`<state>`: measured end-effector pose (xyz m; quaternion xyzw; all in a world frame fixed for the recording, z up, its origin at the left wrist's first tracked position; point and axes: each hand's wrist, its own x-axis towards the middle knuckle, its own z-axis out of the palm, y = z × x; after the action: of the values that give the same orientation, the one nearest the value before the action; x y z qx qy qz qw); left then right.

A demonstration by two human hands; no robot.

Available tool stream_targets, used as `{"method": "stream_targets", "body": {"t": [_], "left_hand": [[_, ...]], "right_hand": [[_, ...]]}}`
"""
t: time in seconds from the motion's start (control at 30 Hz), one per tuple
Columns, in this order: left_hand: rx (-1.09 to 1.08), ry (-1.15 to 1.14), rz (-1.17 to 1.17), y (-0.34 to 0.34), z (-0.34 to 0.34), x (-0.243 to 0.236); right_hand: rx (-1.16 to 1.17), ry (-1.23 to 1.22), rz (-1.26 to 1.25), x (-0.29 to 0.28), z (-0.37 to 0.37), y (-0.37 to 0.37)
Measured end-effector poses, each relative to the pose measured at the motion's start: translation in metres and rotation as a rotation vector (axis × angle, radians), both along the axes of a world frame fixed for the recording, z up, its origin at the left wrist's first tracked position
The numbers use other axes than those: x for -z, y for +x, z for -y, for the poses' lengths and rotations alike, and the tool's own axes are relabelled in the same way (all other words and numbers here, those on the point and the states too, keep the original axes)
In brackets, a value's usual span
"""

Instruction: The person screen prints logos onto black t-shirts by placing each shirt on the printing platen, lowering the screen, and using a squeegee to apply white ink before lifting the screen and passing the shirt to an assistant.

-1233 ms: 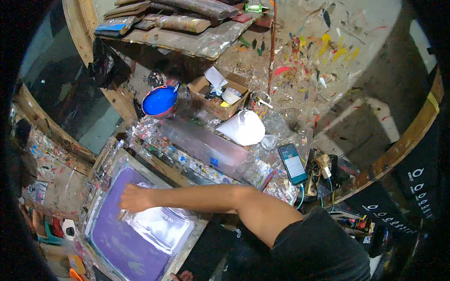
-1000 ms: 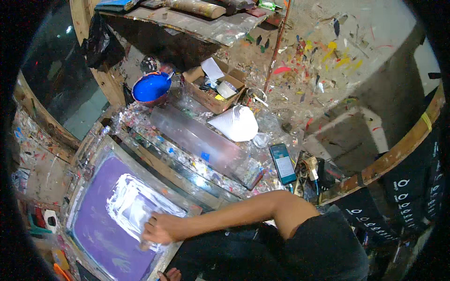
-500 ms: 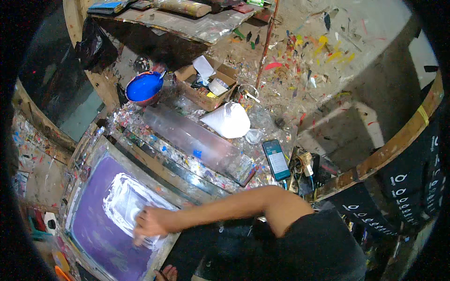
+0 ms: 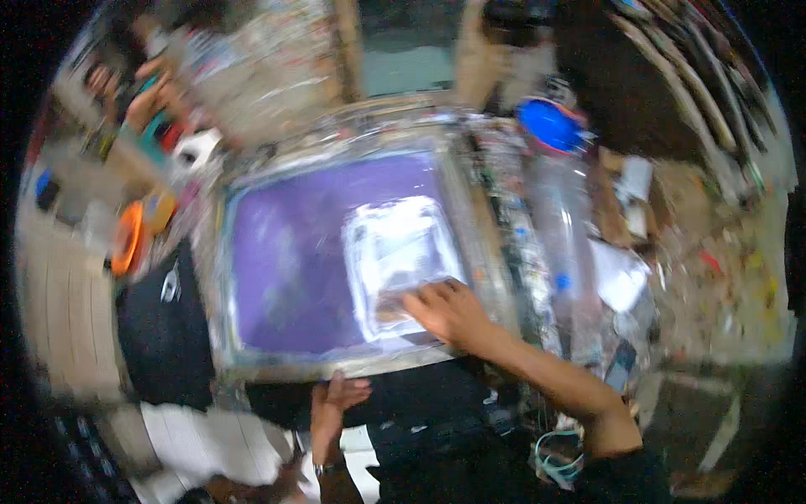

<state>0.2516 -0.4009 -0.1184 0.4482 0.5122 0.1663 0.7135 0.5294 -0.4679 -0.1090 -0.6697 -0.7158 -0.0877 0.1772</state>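
A framed printing screen (image 4: 361,366) with purple mesh lies before me. White ink (image 4: 395,223) is smeared in a rough rectangle on its right half. Over the near part of that white patch, my right hand (image 4: 449,312) is closed with bent fingers. A brownish shape shows at its fingertips, too blurred to name. My left hand (image 4: 338,395) is at the frame's near edge, fingers stretched out and holding nothing. Whether it touches the frame I cannot tell. Black fabric (image 4: 420,395) lies under the near side of the screen.
Right of the screen are a bowl of blue ink (image 4: 550,124), a clear plastic-wrapped roll (image 4: 561,218), a white bag (image 4: 620,275), a cardboard box (image 4: 614,197) and a phone (image 4: 621,363). Black printed cloth (image 4: 168,328) hangs at left, near an orange ring (image 4: 128,239). Another person's hands (image 4: 144,102) show far left.
My view has swung left, so the screen now sits central. My right hand remains over the white ink. More of my left hand has come into sight by the near edge.
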Motion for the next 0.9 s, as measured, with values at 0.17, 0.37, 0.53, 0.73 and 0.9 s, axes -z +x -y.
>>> {"method": "stream_targets", "body": {"t": [0.17,0.37,0.53,0.73,0.9], "left_hand": [[-0.02,-0.004,0.033,-0.017,0.001,0.002],[0.005,-0.006,0.015,-0.007,0.005,-0.01],[-0.058,-0.054,0.023,0.0,0.012,-0.01],[-0.069,-0.018,0.063,-0.006,0.01,0.0],[-0.103,0.067,0.14,-0.009,0.012,-0.003]], "right_hand": [[-0.173,-0.31,0.001,-0.027,-0.007,0.0],[-0.068,0.09,0.113,-0.025,-0.106,0.052],[-0.073,-0.009,0.083,-0.008,-0.03,0.011],[-0.086,-0.177,0.097,-0.026,0.032,-0.031],[0.048,0.024,0.018,-0.043,0.035,-0.044]]}}
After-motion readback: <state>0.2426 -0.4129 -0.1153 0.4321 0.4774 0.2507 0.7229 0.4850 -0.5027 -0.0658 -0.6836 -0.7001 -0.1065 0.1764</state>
